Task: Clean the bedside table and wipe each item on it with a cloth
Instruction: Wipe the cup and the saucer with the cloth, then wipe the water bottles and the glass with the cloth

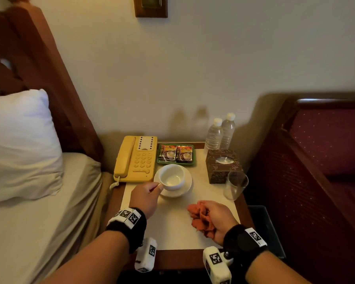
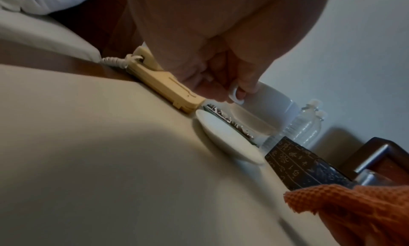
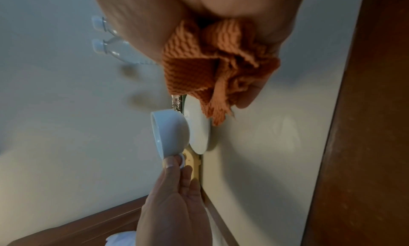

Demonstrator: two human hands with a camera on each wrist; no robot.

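The cup (image 1: 172, 177) and saucer (image 1: 186, 186) look like glossy white china. The cloth (image 3: 205, 71) is a rough orange waffle weave. The desk (image 1: 172, 228) has a matt cream top with a polished wood edge. The telephone (image 1: 136, 158) is smooth yellow plastic; the bottles (image 1: 219, 134) clear plastic.

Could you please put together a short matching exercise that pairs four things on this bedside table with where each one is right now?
Things:
1. white ceramic cup
2. orange waffle-weave cloth
3. two coffee sachets
4. clear drinking glass

Places:
A. lying on the green tray
B. bunched in the right hand
C. standing in front of the dark patterned tissue box
D. held by its handle in the left hand, lifted just above the white saucer

Pairs: 1-D, 2-B, 3-A, 4-C
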